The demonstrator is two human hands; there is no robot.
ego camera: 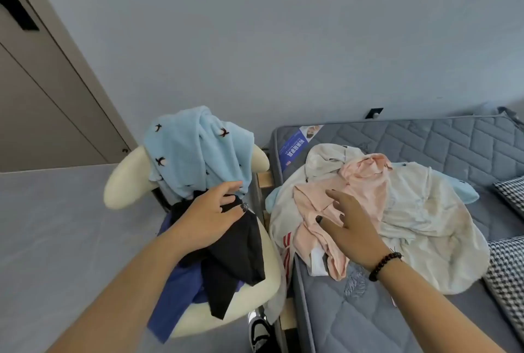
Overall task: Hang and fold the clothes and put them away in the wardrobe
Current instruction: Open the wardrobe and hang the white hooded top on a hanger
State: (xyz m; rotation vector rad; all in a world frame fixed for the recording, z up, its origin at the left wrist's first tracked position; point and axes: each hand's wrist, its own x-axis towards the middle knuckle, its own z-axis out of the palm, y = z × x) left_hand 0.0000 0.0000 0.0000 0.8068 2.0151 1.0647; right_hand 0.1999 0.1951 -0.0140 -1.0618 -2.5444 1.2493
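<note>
Currently: left hand [211, 215] released, fingertips on blue garment [198, 151] over chair [127, 179]; right hand [350, 228] released, right of chair, above pink garment [365, 179] on bed [453, 142].

Soft even daylight, wide-angle edge distortion

Blue mattress label [295, 146]: Chinese print, unreadable.

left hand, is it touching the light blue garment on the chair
Touching. In the head view the left hand reaches out, its fingertips resting against the lower edge of the light blue garment draped over the chair back.
</note>
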